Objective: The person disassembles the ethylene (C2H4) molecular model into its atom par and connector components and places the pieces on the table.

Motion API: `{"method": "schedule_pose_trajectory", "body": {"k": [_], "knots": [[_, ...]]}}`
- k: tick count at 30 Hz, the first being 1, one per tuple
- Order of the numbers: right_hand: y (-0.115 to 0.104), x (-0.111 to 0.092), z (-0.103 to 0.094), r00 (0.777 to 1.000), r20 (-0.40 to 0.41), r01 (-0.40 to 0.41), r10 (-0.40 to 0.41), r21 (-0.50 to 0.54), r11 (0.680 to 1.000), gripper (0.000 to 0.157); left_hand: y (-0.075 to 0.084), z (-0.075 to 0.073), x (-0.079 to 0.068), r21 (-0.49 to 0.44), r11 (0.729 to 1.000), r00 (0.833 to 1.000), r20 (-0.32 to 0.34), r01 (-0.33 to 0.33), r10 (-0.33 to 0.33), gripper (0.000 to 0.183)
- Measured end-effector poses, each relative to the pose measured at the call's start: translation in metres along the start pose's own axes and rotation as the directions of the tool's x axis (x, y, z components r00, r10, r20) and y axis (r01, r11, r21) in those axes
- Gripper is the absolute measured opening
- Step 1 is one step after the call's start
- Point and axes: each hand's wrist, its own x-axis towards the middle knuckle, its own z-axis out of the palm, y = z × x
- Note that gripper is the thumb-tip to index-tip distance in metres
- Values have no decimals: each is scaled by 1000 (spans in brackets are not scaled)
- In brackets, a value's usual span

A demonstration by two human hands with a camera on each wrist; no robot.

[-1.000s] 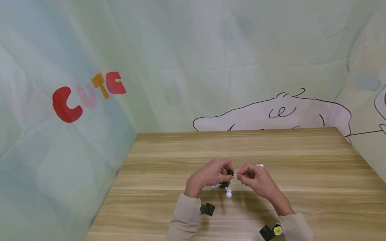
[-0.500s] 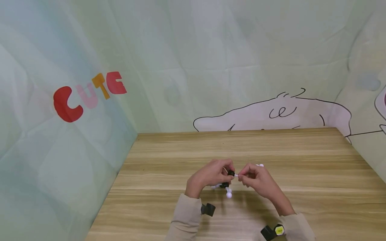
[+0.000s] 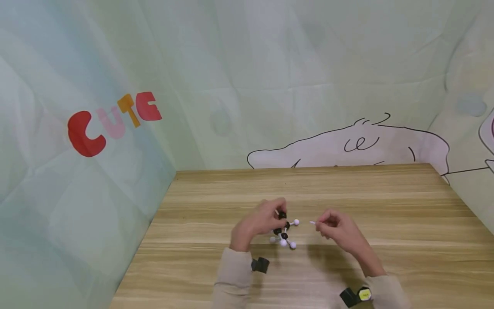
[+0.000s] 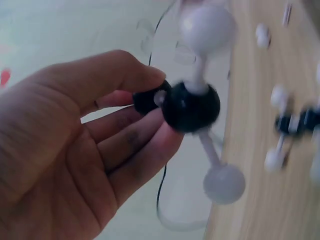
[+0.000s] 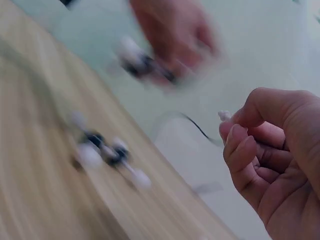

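A model (image 5: 118, 156) of black and white balls joined by sticks lies on the counter (image 3: 185, 257). Over the left side of that model, raised and apart from it, the left hand (image 3: 256, 224) pinches a similar piece (image 4: 191, 107) by a black part, thumb against fingers; the piece's other black ball carries two white balls on sticks. To the right of the lying model, well apart from it, the right hand (image 3: 343, 231) pinches a thin white stick (image 5: 224, 115) by thumb and fingertips, its end poking free (whether anything else is tucked in there, I cannot tell). Past the lying model, in the left wrist view, are loose white balls (image 4: 263, 36).

The step in hand looks like fitting or pulling apart one joint; the stick and the piece are apart, and which way it goes is unclear. If fitting, the next move calls for steadying the piece and pushing the stick straight into a hole; if pulling apart, for laying the stick beyond the lying model.
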Motion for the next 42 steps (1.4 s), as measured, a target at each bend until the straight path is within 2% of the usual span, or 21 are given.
{"method": "schedule_pose_trajectory", "body": {"k": [3, 5, 9, 14, 21, 28, 36, 42], "knots": [[9, -8, -23, 992, -106, -75, 68, -68, 995, 11, -13, -18, -10, -20, 998, 993, -107, 55, -57, 11], [15, -12, -33, 985, -149, -110, 89, -140, 984, 10, -17, -27, -15, -52, 996, 988, -133, 66, -72, 10], [28, -14, -36, 980, -167, -151, 105, -294, 944, 8, -17, -33, -19, -68, 996, 992, -106, 63, -70, 11], [42, -16, -25, 978, -179, -172, 104, -426, 888, 5, -14, -29, -18, -41, 994, 989, -102, 105, -109, 14], [45, -15, -15, 976, -187, -185, 108, -462, 867, 5, -16, -21, -16, 4, 997, 989, -124, 80, -79, 16], [48, -13, -11, 977, -205, -150, 55, -483, 863, 6, -17, -14, -14, 22, 998, 990, -130, 66, -63, 18], [50, -12, -10, 977, -199, -161, 71, -480, 862, 4, -17, -10, -11, -7, 1000, 993, -118, -12, 11, 22], [49, -13, -10, 977, -188, -184, 105, -479, 858, 4, -16, -9, -9, 9, 1000, 994, -109, -11, 12, 23]]}}
